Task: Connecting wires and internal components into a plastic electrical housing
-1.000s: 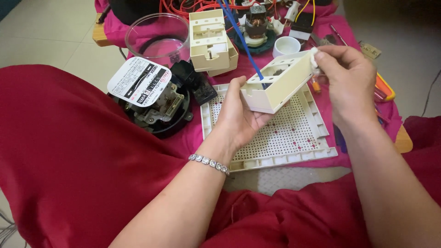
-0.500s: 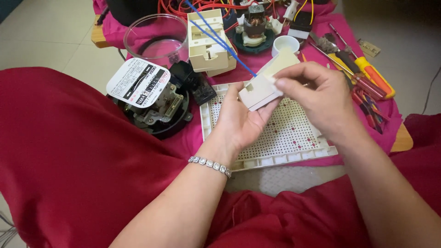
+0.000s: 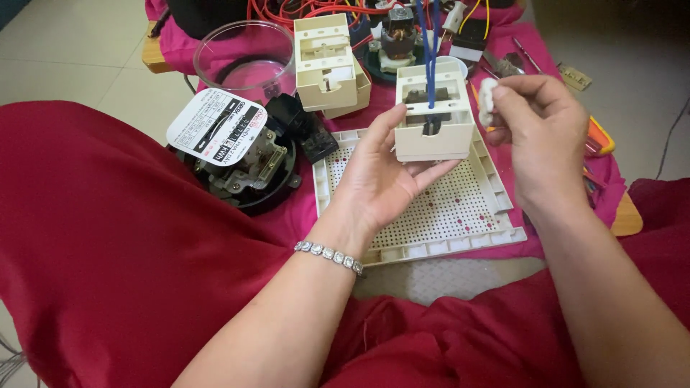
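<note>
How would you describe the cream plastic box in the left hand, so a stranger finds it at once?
Above the white perforated plastic tray, the left hand holds up a cream plastic box. Unlike the similar cream plastic housing lying behind, it has blue wires entering its open front.

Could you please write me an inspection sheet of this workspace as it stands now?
Surface: low table under a pink cloth.
Job's things: cream housing with a blue wire running into its open top; white wad.
Clutter: perforated white tray, second cream housing, opened meter, clear dome, small motor, hand tools at the right edge.
Grippers: left hand holds the cream housing upright; right hand pinches the white wad beside it.
Cables: red wires at the far edge.
Surroundings: tiled floor; red garment in the foreground.
</note>
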